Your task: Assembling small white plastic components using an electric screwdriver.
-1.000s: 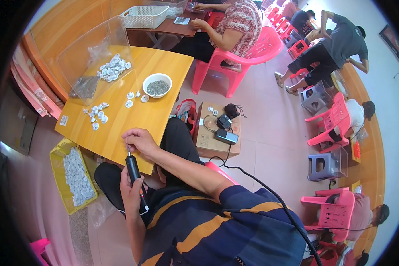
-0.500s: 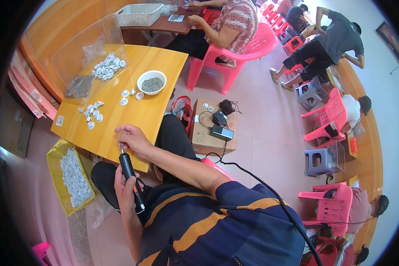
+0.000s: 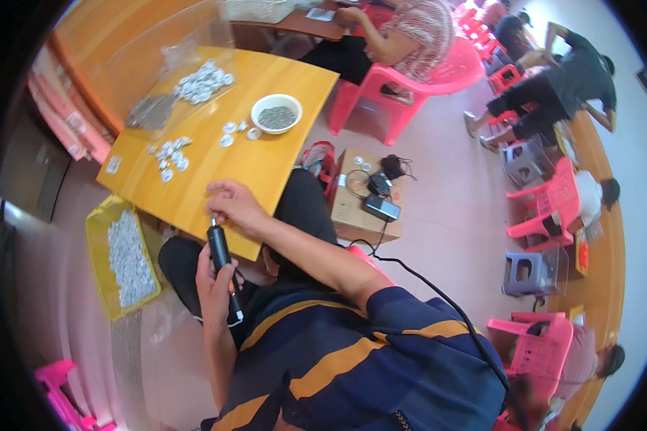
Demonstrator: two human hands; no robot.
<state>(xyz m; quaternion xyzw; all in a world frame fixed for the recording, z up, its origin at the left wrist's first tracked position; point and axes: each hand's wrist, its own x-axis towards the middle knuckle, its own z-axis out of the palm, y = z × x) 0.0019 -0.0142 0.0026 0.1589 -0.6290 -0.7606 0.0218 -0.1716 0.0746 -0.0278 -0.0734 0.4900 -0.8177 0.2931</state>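
A black electric screwdriver (image 3: 218, 246) slants up from my lap toward the table's near edge. My left hand (image 3: 214, 279) is closed round its body. At its upper end my right hand (image 3: 237, 207) pinches the metal bit (image 3: 213, 221), the forefinger held out; the exact fingertip contact is partly hidden. Beyond my hands, on the yellow wooden table (image 3: 223, 161), lie a group of small white plastic parts (image 3: 171, 156) and several round white pieces (image 3: 228, 134). A white bowl (image 3: 295, 108) of small metal screws stands beside them.
A heap of white parts (image 3: 205, 80) lies behind a clear panel. A yellow crate (image 3: 95, 248) full of white pieces stands left below the table. At right, a cardboard box (image 3: 352, 214) carries a power unit (image 3: 382, 207) with a black cable. Co-workers sit on pink chairs (image 3: 438, 79).
The view has shifted, so the table and box appear farther right and slightly higher. Both hands keep the same hold on the screwdriver.
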